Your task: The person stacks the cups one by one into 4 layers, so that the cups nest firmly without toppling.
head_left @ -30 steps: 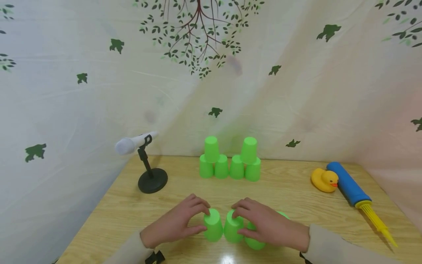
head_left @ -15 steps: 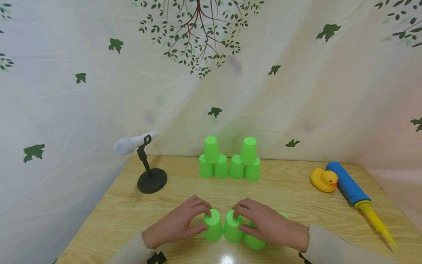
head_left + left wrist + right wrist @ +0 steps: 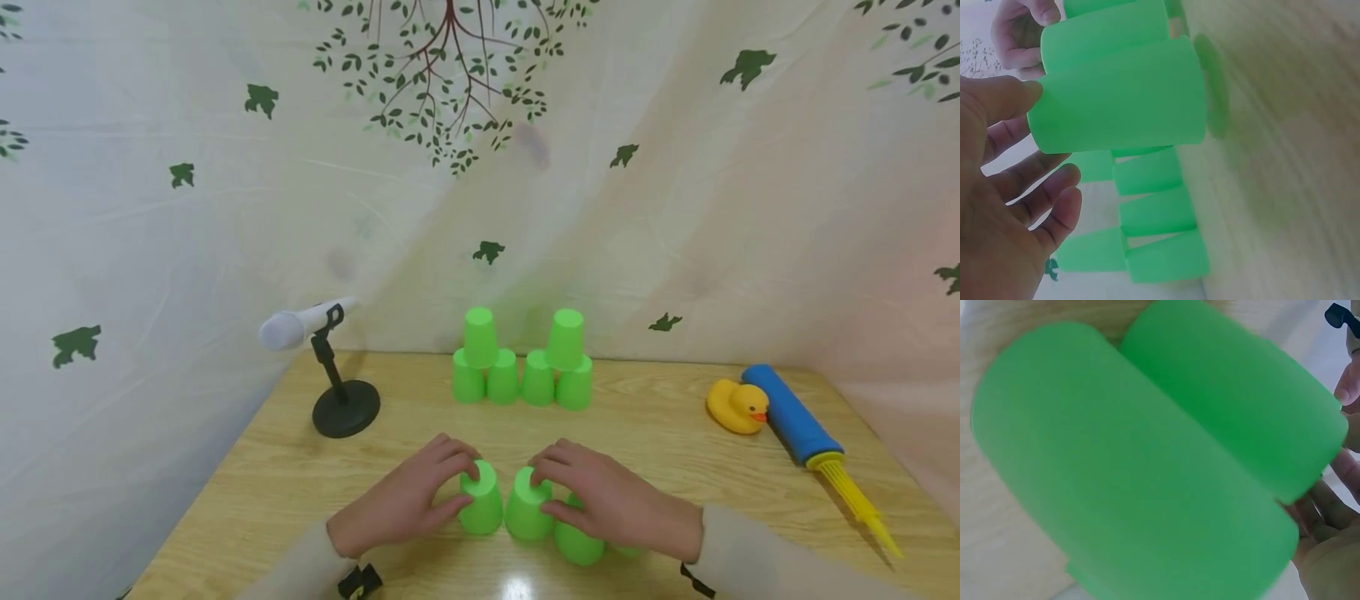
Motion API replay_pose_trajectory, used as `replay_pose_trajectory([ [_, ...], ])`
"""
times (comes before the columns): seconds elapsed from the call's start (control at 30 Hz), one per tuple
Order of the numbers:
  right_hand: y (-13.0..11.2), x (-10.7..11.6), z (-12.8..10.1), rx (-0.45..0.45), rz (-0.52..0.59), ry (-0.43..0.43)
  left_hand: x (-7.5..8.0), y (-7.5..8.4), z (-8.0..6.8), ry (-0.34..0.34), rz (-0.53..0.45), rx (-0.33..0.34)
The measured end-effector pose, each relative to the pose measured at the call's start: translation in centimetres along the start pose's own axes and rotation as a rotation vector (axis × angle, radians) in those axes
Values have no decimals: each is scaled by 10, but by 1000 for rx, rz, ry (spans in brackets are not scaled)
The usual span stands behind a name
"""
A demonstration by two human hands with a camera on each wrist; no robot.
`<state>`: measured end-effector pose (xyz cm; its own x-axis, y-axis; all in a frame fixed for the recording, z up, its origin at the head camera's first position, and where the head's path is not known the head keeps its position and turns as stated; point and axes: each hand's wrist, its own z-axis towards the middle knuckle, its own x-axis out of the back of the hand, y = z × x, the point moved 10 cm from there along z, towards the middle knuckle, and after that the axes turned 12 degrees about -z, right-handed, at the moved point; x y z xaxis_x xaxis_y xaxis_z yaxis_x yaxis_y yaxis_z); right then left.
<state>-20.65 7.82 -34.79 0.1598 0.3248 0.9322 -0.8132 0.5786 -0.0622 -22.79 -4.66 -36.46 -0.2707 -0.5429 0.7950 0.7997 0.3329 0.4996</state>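
Note:
My left hand (image 3: 408, 498) pinches an upside-down green plastic cup (image 3: 482, 505) near its closed top. In the left wrist view that cup (image 3: 1119, 100) hangs slightly above the wood, its green reflection beside the rim. My right hand (image 3: 611, 498) grips a second green cup (image 3: 528, 512) the same way, right beside the first. A third upside-down cup (image 3: 579, 540) stands under the right hand and fills much of the right wrist view. Another cup (image 3: 627, 550) shows only a sliver below the right palm, mostly hidden by the hand.
Farther back stand two small green cup pyramids (image 3: 480, 337) (image 3: 566, 340), each one cup on two. A white microphone (image 3: 288, 329) on a black stand (image 3: 347, 408) is at left. At right lie a rubber duck (image 3: 738, 407) and a blue-yellow balloon pump (image 3: 795, 417).
Both hands, with the two pinched cups, have risen slightly from the table. The cup sliver once seen beyond the right hand now shows below it.

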Motion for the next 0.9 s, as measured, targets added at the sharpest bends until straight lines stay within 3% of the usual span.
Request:
replay_pose_trajectory([
  [0.2,10,20,4,-14,-22,69,22,-4,5,73,32,12],
  [0.47,23,56,9,-9,-19,236,53,-4,21,198,78,-56],
  [0.9,63,117,29,-68,-77,442,90,-1,83,296,165,-141],
])
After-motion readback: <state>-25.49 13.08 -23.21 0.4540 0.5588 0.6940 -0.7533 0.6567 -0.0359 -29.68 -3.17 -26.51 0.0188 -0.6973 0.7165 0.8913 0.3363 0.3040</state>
